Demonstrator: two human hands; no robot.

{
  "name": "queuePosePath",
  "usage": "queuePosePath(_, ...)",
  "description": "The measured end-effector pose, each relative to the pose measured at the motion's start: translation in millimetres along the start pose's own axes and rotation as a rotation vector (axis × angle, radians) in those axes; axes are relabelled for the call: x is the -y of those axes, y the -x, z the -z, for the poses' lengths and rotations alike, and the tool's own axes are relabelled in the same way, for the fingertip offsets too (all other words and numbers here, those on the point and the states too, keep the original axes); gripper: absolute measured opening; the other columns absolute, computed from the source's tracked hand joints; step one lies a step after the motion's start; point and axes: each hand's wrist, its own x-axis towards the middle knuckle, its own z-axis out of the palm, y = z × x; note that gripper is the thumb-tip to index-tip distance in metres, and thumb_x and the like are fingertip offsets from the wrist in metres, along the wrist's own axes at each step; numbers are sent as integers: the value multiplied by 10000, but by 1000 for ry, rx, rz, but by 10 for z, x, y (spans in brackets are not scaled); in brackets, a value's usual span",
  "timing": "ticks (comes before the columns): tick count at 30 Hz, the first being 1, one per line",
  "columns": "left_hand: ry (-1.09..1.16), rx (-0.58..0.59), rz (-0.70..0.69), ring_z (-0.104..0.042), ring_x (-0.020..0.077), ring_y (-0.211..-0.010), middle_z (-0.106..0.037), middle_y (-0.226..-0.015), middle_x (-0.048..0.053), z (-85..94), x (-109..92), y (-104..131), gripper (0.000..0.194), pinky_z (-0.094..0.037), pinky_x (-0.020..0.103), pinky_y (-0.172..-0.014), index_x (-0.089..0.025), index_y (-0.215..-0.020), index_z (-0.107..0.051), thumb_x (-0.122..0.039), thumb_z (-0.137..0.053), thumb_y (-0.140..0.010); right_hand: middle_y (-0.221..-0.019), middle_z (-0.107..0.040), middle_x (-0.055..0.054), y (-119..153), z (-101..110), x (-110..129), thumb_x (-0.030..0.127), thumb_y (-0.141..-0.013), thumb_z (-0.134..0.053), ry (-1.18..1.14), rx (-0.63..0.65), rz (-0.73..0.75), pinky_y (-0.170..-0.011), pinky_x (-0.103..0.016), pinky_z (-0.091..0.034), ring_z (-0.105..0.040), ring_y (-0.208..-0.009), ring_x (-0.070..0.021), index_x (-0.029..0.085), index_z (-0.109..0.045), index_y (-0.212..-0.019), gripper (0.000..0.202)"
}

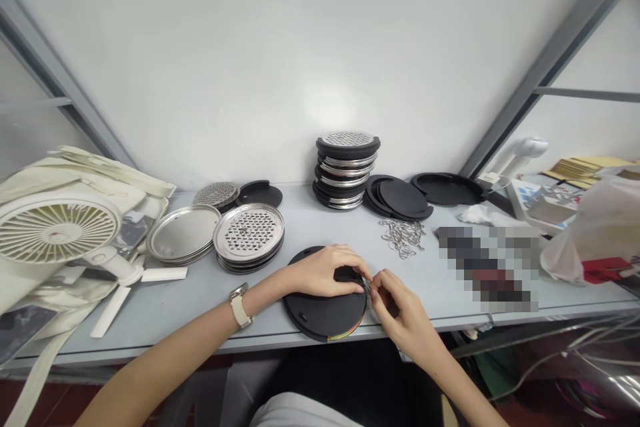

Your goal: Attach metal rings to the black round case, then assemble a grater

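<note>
A black round case (320,313) lies flat at the table's front edge, with a thin coloured band along its lower right rim. My left hand (327,271) rests over it, thumb and fingers curled onto its right edge. At that same edge, my right hand (397,310) pinches a small metal clip (367,285), mostly hidden by the fingertips. Just behind lies a loose pile of similar small metal clips (403,237). To the left is a stack of round metal grater discs (249,232), beside a stack of plain metal discs (183,232).
At the back stands a tall stack of black cases and metal discs (346,170). More black round covers (400,197) lean beside it. A white fan (60,230) and a cream bag (140,180) occupy the left; a plastic bag (590,227) sits at right.
</note>
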Motion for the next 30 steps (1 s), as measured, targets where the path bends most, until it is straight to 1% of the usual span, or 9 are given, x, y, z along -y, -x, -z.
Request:
queuePosePath(4, -2, 16, 15, -562, 164, -922, -659, -932, 44, -4, 7, -1, 201, -412, 291, -881, -189, -995, -633, -228, -617, -798, -687, -403, 21, 1, -3, -5, 205, -922, -395, 6, 5, -3, -560, -258, -346, -418, -602, -139, 221, -378, -748, 175)
queuePosePath(11, -31, 16, -27, -552, 165, -924, -656, -936, 48, 2, 2, -2, 196, -404, 297, -902, -178, -992, -630, -211, -610, -799, -695, -419, 12, -2, 9, 2, 231, -945, -351, 1, 13, -6, -578, -264, -364, -436, -619, -150, 223, -374, -743, 204)
queuePosePath(17, -3, 30, 6, -554, 169, -922, -651, -925, 56, -3, 3, 0, 181, -425, 295, -875, -178, -991, -629, -218, -587, -819, -704, -442, 5, -9, -21, -7, 202, -939, -341, 15, -7, 12, -576, -266, -387, -457, -618, -152, 227, -383, -740, 204)
queuePosePath(22, 9, 31, -10, -562, 164, -931, -649, -933, 60, -14, 18, 6, 137, -425, 292, -881, -174, -949, -632, -186, -563, -831, -726, -440, 0, -6, -67, -43, 180, -932, -341, 59, -18, 28, -584, -269, -385, -451, -628, -153, 230, -384, -766, 178)
queuePosePath(27, 6, 29, -9, -559, 141, -860, -630, -889, 52, -17, 40, 17, 137, -449, 251, -806, -165, -946, -634, -189, -567, -829, -737, -446, -1, 6, -73, -77, 147, -910, -350, 57, -24, 15, -594, -267, -380, -456, -642, -156, 229, -391, -790, 151)
queuePosePath(30, 21, 20, -12, -565, 128, -836, -630, -891, 52, -22, 56, 17, 135, -457, 233, -782, -154, -938, -638, -200, -575, -828, -721, -439, 4, 13, -66, -74, 126, -896, -333, 69, -34, 15, -592, -268, -377, -455, -634, -156, 227, -384, -771, 169)
